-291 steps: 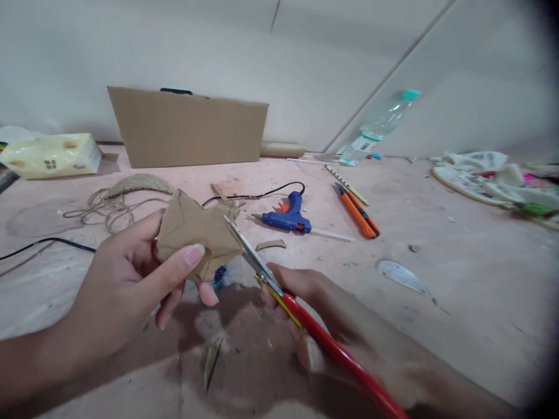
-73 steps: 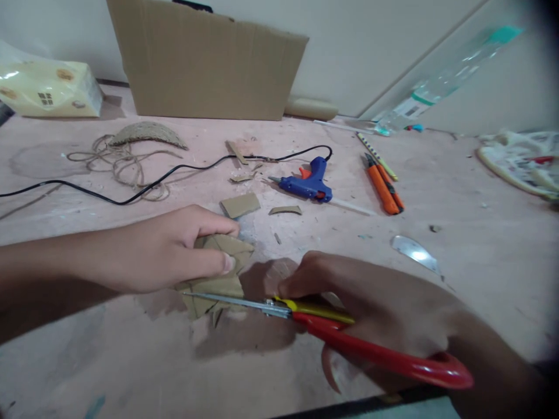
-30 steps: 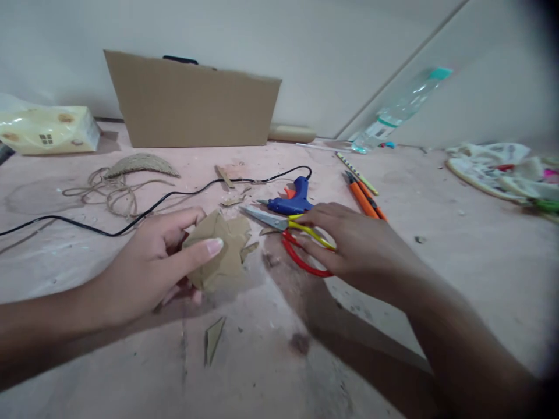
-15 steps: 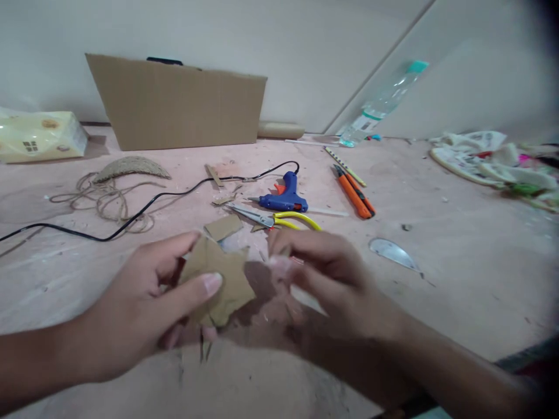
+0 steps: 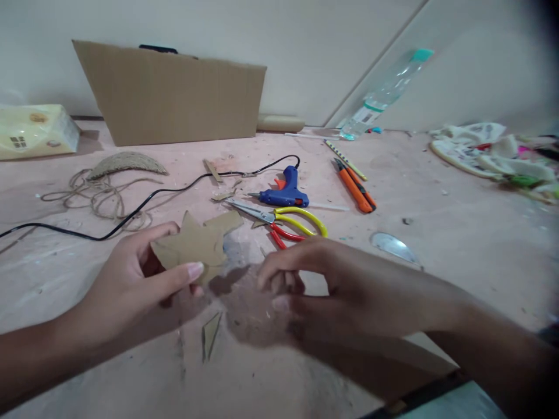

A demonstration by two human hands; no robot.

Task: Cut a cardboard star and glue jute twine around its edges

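Note:
A star cut from brown cardboard (image 5: 192, 241) is pinched between the thumb and fingers of my left hand (image 5: 144, 273). My right hand (image 5: 323, 285) hovers to the right of the star, apart from it. Its fingers are loosely curled with the thumb away from the index finger, and nothing shows between them. Just beyond it lie scissors (image 5: 257, 214) with one yellow and one red handle. Another flat cardboard piece (image 5: 227, 220) is partly covered by the star. Below my left hand, small cardboard scraps (image 5: 210, 336) lie on the table.
A blue glue gun (image 5: 286, 192) with a black cord (image 5: 152, 201) rests behind the scissors. Orange cutters (image 5: 356, 189), a braided crescent (image 5: 126, 164) and loose twine (image 5: 94, 195) are around it. Cardboard (image 5: 179, 99), a bottle (image 5: 379, 105) and a tissue pack (image 5: 39, 131) stand along the wall.
My left hand has moved left and up with the star, turning it. My right hand has drawn away from the star's edge and its fingers have parted.

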